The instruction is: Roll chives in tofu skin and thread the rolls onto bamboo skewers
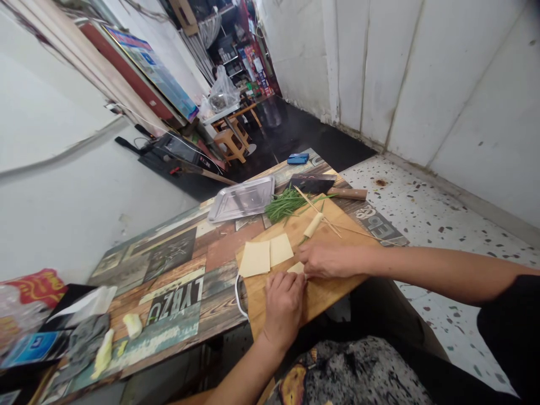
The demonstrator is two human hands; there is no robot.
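Observation:
On a wooden cutting board point(261, 295) both my hands meet at a pale square of tofu skin point(297, 268). My left hand point(283, 304) rests at its near left side with fingers curled onto it. From the right, my right hand point(327, 259) pinches at its edge; the fingertips are partly hidden. Two more tofu skin sheets point(255, 259) lie on the board ahead of my left hand. Beyond my right hand is a rolled sheet point(313, 225) with green stalks poking from its ends. Thin wooden skewers point(314, 205) lie by the roll. Green chives point(284, 205) are heaped at the board's far edge.
A cleaver point(312, 183) with a wooden handle lies past the board, beside a clear plastic tray point(242, 199). A blue box point(298, 158) sits at the table's far corner. Vegetable scraps point(133, 325) and a grey cloth point(84, 343) are on the table's left end.

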